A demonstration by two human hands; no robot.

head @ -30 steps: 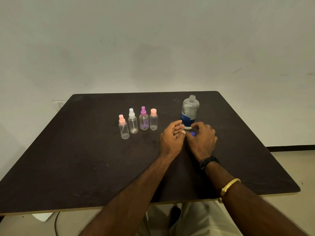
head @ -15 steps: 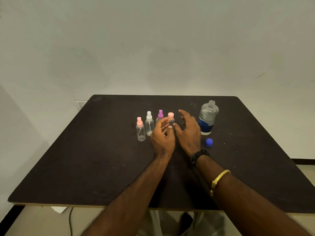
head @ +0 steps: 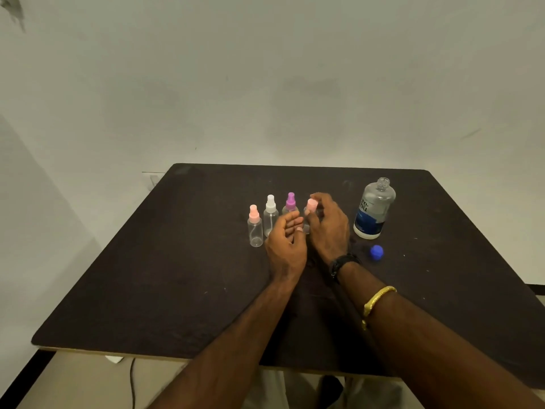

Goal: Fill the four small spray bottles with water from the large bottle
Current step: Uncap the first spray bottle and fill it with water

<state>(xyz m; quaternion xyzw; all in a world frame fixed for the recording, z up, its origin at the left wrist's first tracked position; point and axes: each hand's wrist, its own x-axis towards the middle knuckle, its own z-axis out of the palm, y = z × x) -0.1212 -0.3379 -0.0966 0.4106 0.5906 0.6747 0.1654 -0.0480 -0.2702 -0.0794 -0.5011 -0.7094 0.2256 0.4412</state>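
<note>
Four small clear plastic spray bottles (head: pixel 255 227) stand in a row mid-table; right hand (head: pixel 328 228) grips the rightmost one's pink cap (head: pixel 312 205), left hand (head: pixel 285 242) loosely curled, holding nothing. Large uncapped clear bottle (head: pixel 374 208) stands right, blue cap (head: pixel 376 251) lying nearer.

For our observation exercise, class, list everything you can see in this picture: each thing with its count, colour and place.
Table: one, dark brown, centre.
Small spray bottles: four, clear; pink top leftmost, white top, purple top, pink top at the right hand.
Large bottle: one, clear, blue label, uncapped, right of the row.
Cap: one, blue, on the table before the large bottle.
Left hand: open.
Right hand: fingers at the rightmost top; black wristband, gold bangle.
</note>
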